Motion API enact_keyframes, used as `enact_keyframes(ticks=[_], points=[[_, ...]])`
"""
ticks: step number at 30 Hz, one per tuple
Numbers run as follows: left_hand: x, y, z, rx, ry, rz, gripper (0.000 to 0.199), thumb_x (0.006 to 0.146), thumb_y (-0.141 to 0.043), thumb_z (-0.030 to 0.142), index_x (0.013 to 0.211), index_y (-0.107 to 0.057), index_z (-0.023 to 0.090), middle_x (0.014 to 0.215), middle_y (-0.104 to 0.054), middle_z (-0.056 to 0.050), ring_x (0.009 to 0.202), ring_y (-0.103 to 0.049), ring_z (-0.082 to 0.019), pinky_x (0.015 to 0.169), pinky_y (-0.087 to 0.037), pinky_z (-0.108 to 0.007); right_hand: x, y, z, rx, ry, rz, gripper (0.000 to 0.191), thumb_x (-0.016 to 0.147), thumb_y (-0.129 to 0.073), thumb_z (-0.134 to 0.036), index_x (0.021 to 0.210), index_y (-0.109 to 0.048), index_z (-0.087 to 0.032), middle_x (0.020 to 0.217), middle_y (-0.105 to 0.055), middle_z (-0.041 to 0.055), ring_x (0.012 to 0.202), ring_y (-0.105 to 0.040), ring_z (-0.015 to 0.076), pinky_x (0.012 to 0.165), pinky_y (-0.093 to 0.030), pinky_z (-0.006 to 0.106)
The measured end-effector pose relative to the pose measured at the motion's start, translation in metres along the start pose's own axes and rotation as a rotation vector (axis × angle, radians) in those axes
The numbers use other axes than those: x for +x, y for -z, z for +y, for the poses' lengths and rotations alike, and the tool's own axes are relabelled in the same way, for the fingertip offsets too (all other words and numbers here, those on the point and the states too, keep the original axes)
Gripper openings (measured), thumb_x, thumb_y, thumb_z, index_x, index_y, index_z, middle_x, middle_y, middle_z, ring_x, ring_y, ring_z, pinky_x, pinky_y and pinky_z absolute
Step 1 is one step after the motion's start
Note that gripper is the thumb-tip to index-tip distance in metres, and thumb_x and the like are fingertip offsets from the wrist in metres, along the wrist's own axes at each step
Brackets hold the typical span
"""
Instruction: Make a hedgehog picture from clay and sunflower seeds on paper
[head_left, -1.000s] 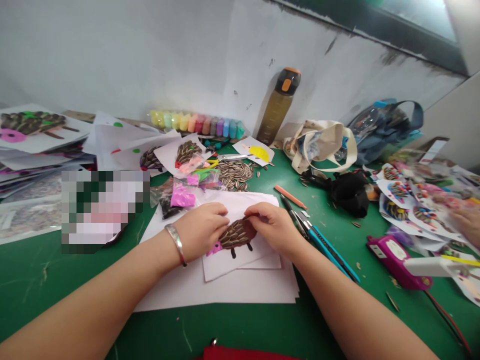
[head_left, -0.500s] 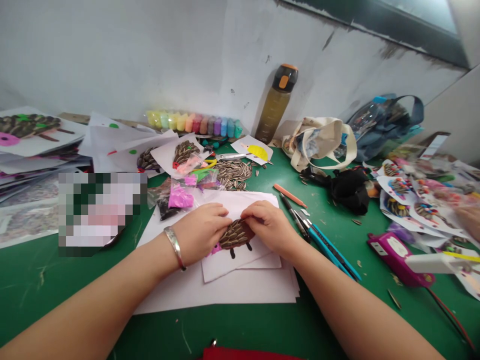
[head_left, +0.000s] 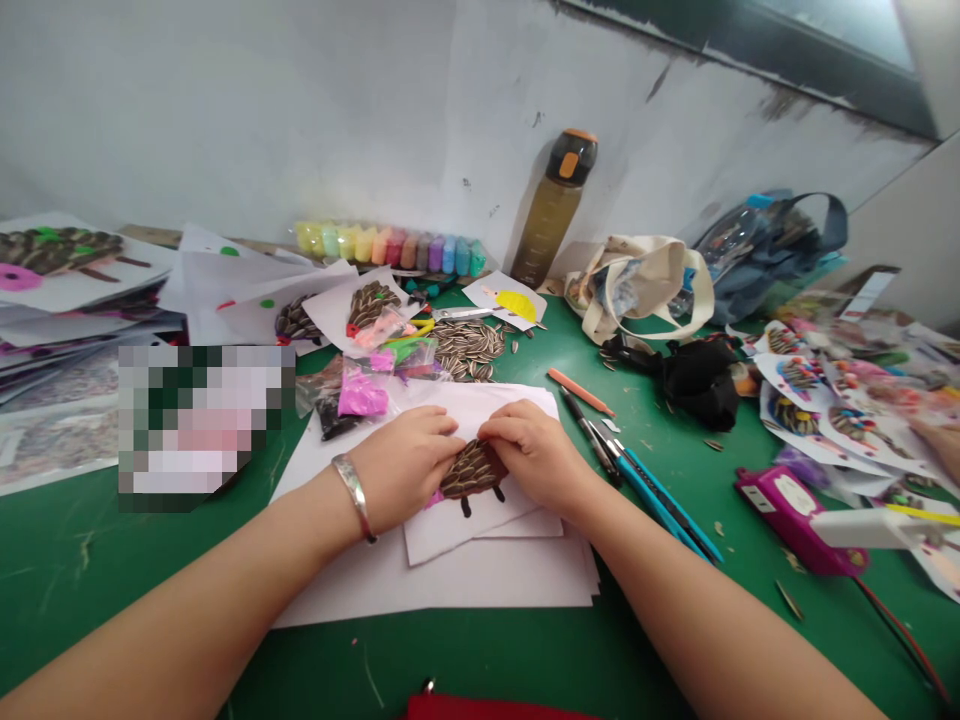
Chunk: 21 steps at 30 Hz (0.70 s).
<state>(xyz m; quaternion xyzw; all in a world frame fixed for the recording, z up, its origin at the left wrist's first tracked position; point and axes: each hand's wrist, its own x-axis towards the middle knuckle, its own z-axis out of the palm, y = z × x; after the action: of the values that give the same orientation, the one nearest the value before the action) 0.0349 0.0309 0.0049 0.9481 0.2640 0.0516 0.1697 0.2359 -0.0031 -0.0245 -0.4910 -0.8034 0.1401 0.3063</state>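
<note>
Working left to right: at far left, a stack of printed craft sheets (head_left: 60,262) lies on the green table mat (head_left: 112,590), and a bag of pink foam clay (head_left: 363,397) sits further in. The left hand (head_left: 401,468), with a silver bangle (head_left: 352,497) at the wrist, is half-closed, its fingers curled downward against the left edge of the seed hedgehog (head_left: 472,470). This figure, made of overlapping sunflower seeds with black legs, lies on a white sheet atop a paper stack (head_left: 480,590), directly between the hands. The right hand (head_left: 534,455) is likewise half-closed, its fingertips (head_left: 491,430) resting over the figure's upper edge. Whether either hand has hold of a single seed cannot be determined: the fingers cover the contact points.

Behind the figure lies a pile of loose sunflower seeds (head_left: 466,350). Right of the right hand are an orange pencil (head_left: 579,390) and blue-handled tools (head_left: 660,505). Further right sits a magenta hot glue gun (head_left: 791,520) — near the far-right sheets — and a second person's hand (head_left: 937,445) shows at the edge.
</note>
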Motion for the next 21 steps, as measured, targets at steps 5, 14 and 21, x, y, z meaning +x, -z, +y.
enact_keyframes(ticks=[5, 14, 21], points=[[0.0012, -0.0005, 0.0012, 0.008, 0.007, -0.001, 0.029, 0.089, -0.041, 0.011, 0.082, -0.069, 0.013, 0.085, -0.060, -0.010, 0.088, -0.053, -0.023, 0.083, -0.045, -0.038, -0.0003, -0.0021, -0.0032, -0.004, -0.005, -0.032, 0.025, 0.080, -0.056, -0.001, 0.085, -0.073, -0.018, 0.086, -0.069, 0.0052, 0.083, -0.059, 0.0174, 0.078, -0.046, 0.030], [0.0004, 0.0009, -0.0013, 0.002, 0.015, 0.003, 0.027, 0.088, -0.041, 0.011, 0.084, -0.068, 0.014, 0.086, -0.061, -0.009, 0.089, -0.054, -0.022, 0.083, -0.045, -0.034, -0.0034, -0.0015, -0.0070, 0.047, -0.048, -0.015, 0.023, 0.083, -0.056, -0.006, 0.094, -0.071, -0.019, 0.090, -0.070, 0.0049, 0.088, -0.061, 0.0182, 0.082, -0.047, 0.031], [-0.0008, -0.0001, -0.0034, -0.003, 0.027, 0.002, 0.028, 0.089, -0.040, 0.011, 0.084, -0.068, 0.015, 0.090, -0.061, -0.009, 0.096, -0.053, -0.023, 0.088, -0.044, -0.035, -0.0066, 0.0018, -0.0061, -0.012, -0.121, -0.010, 0.017, 0.084, -0.057, -0.009, 0.085, -0.070, -0.020, 0.085, -0.068, 0.0051, 0.084, -0.059, 0.0189, 0.078, -0.046, 0.032]])
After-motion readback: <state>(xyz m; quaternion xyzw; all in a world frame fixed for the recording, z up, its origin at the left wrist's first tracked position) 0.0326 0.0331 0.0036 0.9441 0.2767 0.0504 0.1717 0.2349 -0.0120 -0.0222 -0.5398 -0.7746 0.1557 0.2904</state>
